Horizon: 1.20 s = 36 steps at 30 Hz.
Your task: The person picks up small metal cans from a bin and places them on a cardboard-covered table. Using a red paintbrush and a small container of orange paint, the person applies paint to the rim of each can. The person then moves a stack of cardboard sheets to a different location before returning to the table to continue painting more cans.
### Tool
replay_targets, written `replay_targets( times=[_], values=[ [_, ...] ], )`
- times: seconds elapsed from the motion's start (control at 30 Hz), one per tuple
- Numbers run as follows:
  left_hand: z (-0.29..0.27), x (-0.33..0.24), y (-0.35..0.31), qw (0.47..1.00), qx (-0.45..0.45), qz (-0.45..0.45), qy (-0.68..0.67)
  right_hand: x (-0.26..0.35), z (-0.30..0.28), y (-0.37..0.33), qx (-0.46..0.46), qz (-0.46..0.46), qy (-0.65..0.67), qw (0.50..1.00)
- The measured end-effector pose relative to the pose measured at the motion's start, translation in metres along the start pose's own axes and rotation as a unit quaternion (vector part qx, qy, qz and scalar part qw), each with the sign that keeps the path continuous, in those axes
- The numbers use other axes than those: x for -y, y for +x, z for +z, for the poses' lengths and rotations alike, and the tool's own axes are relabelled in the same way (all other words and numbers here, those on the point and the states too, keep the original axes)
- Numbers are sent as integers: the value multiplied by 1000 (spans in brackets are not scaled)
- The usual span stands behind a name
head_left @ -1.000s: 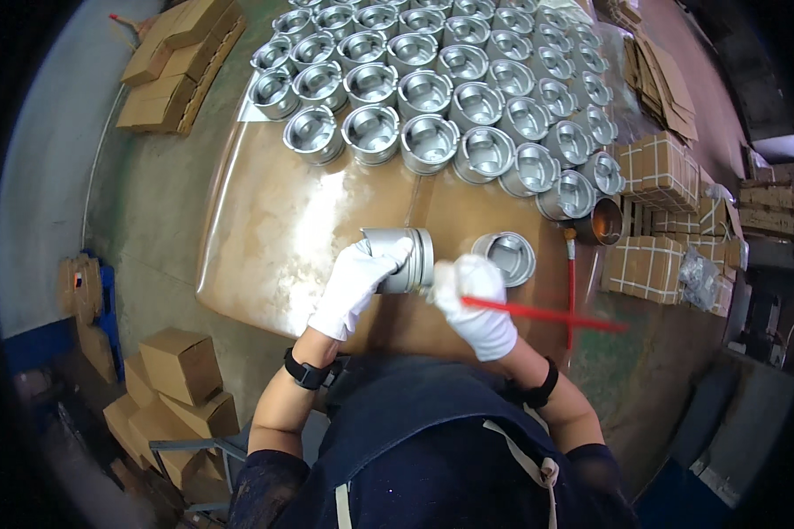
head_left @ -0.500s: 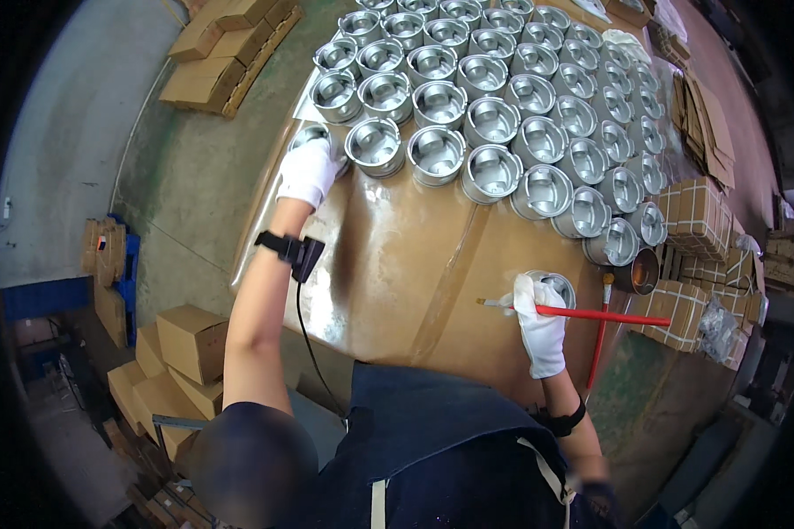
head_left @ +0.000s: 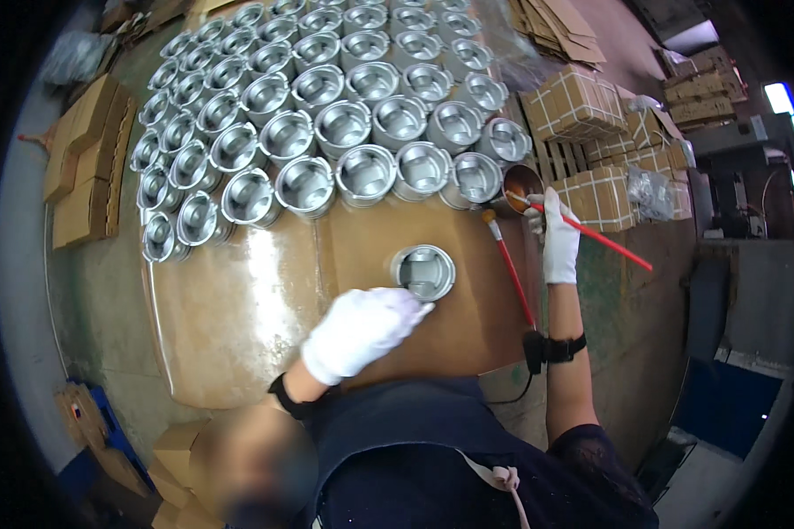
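Observation:
A silver metal piston stands alone on the brown-covered table, hollow side up. My left hand, in a white glove, is closed at its near-left rim; the fingertips are partly hidden. In my right hand, also gloved in white, is a slim paintbrush with a red handle. Its tip reaches into a copper-coloured cup at the table's right side. A second red-handled brush lies between the lone piston and my right forearm, bristles toward the cup.
Closely set rows of similar pistons cover the far part of the table. Strapped cartons are stacked beyond the right edge, with flattened cardboard behind. More cartons stand on a pallet at the left and at the lower left.
My left hand has left a piston at the array's front-left corner and come to the lone piston. My right hand has moved from that piston to the cup with the brush. The view has turned.

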<state>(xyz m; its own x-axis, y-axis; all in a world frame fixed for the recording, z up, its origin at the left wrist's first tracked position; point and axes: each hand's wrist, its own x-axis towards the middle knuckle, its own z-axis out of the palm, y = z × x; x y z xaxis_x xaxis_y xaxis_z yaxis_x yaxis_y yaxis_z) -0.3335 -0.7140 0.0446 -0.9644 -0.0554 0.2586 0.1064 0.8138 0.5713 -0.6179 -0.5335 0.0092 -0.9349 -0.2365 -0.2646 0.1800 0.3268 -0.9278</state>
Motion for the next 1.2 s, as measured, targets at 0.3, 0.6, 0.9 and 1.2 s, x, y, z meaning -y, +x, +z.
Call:
replay_targets(
  times=[0.3, 0.6, 0.9, 1.2],
  values=[
    [120, 10, 30, 942, 112, -77, 306, -58, -26, 57, -73, -62, -146, 985],
    [17, 12, -3, 586, -285, -385, -654, 11, 23, -45, 43, -74, 44, 995],
    [13, 23, -33, 390, -335, -303, -802, 42, 121, -151, 284, -149, -39, 946],
    [-7, 16, -45, 436, -308, -331, -778, 48, 120, -126, 225, 23, 56, 972]
  ],
)
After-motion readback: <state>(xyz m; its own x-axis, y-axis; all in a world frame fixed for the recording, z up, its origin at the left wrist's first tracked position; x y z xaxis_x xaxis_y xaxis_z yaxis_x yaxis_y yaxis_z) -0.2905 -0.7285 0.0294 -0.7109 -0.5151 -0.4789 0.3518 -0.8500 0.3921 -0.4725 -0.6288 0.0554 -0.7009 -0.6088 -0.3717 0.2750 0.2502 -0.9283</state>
